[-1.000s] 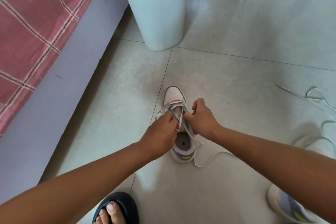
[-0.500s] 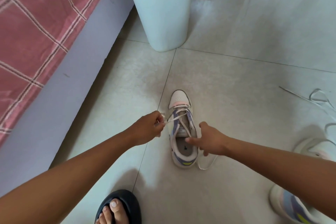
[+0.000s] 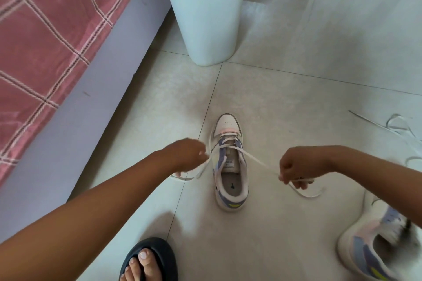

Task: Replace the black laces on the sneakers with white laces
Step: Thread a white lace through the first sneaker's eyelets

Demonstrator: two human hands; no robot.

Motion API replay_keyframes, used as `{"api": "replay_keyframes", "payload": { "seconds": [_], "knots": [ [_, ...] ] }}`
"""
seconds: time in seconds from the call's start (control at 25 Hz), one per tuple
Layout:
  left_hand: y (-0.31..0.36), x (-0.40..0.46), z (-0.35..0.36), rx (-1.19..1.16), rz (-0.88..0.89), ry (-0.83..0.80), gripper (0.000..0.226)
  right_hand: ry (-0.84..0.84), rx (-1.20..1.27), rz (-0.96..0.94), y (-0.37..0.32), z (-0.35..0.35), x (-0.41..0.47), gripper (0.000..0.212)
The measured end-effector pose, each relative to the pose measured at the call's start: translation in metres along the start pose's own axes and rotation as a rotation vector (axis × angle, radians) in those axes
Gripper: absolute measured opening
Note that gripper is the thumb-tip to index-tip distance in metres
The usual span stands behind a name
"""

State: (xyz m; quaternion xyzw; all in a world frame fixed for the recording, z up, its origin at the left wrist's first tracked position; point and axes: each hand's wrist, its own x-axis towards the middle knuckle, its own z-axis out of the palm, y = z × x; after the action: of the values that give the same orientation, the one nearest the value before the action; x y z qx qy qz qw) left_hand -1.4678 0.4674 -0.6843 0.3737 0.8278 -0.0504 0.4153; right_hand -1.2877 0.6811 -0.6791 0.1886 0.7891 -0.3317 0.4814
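Both hands, left hand [image 3: 186,157] and right hand [image 3: 296,166], pinch the flat white lace [image 3: 258,161] ends, pulling sideways from the white-and-lilac sneaker [image 3: 230,162] on the floor — tightening; next eyelets, I'd guess.

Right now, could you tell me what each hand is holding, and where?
Each hand pinches one free end of the white lace threaded through the sneaker: left hand, right hand.

Two sneakers [image 3: 230,162] [image 3: 374,251], one bin [image 3: 205,18], two hands [image 3: 186,155] [image 3: 296,166].

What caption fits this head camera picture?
Both hands, left and right, pull a white lace taut across a sneaker.
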Motion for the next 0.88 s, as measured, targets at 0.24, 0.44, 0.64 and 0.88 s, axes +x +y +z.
{"api": "replay_keyframes", "payload": {
  "seconds": [0.24,0.44,0.64,0.88],
  "knots": [
    [0.045,0.036,0.004,0.145,0.172,0.257,0.032,0.487,0.077,-0.152,-0.045,0.005,0.045,0.024],
    [0.049,0.041,0.010,0.274,0.294,0.469,0.023,0.420,0.341,-0.170,-0.058,0.002,0.064,0.026],
    [0.035,0.036,0.016,0.121,0.383,0.511,0.015,0.387,0.493,-0.158,-0.055,0.003,0.067,0.029],
    [0.019,0.031,0.006,-0.227,0.257,0.249,0.020,0.335,0.625,-0.149,-0.050,0.002,0.067,0.032]
  ]
}}
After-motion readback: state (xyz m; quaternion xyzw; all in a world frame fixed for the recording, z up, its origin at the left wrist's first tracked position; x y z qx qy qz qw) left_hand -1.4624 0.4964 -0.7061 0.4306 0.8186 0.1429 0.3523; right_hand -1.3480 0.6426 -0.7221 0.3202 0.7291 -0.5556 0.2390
